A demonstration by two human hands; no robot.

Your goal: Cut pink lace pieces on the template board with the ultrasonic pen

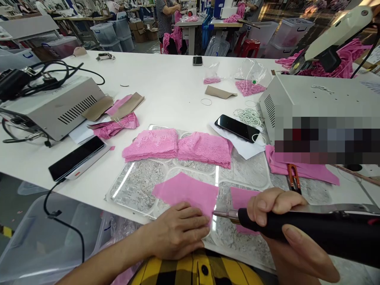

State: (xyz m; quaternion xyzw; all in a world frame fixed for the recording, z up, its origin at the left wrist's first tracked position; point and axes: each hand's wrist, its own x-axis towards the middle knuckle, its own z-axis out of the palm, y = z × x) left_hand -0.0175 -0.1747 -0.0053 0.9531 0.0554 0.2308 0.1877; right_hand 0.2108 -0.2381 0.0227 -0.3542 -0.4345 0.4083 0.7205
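Note:
My left hand (pixel 181 231) lies flat on a smooth pink fabric piece (pixel 188 190), fingers stretched out over its lower part. In my right hand (pixel 274 204) is a black hand-held tool (pixel 326 233) with a slim pointed metal tip. That tip points left and meets the right edge of the fabric; whether it presses down I cannot tell. Partly behind the tool lies a second pink piece (pixel 242 195). Both pieces rest on a grey marbled board (pixel 130 190) under a clear ridged surface. Farther back on it are two pink lace stacks (pixel 154 144), side by side.
Grey machine boxes stand left (pixel 59 107) and right (pixel 285 95). A phone (pixel 237 127) lies beside elastic loops (pixel 251 117); another phone (pixel 77 158) with a cable is at the left edge. Orange snips (pixel 293 176) lie near my right hand. People work at tables behind.

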